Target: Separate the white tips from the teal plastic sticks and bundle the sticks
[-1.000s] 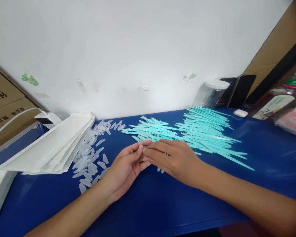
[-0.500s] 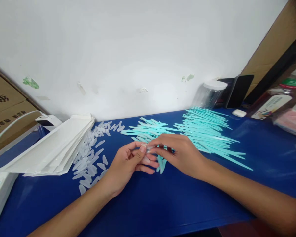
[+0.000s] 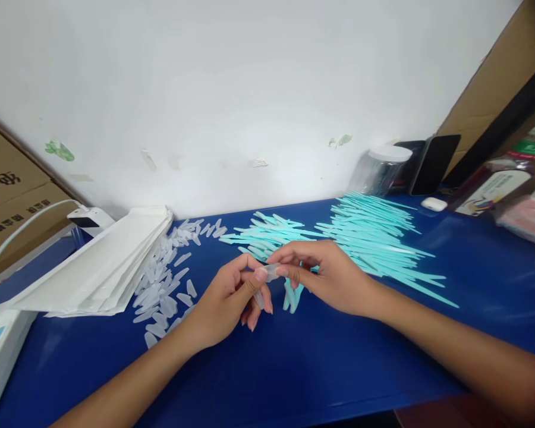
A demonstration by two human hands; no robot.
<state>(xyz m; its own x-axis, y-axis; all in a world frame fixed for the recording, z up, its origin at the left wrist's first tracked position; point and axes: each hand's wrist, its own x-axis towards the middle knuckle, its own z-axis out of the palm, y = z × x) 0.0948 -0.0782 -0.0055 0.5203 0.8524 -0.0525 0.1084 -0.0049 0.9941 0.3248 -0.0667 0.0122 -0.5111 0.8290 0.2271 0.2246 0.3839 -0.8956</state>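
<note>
Left hand point(image 3: 229, 297): pinched a clear piece point(image 3: 271, 272), probably steadying it.
Right hand point(image 3: 332, 276): pinched its right end.
Loose pieces point(image 3: 163, 284): lay left, likely for reach.

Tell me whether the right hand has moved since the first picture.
Yes: the right hand has shifted slightly toward the wall, uncovering more of the unmoved, nearest teal pieces.

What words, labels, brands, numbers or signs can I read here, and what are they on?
No text is clear enough to quote.
Cardboard box at left: large and smaller dark characters, blurred and partly cut off.
Bottle at right: print on its pale label, too small to read.
Green band near the bottle's top: pale marks, too blurred.
</note>
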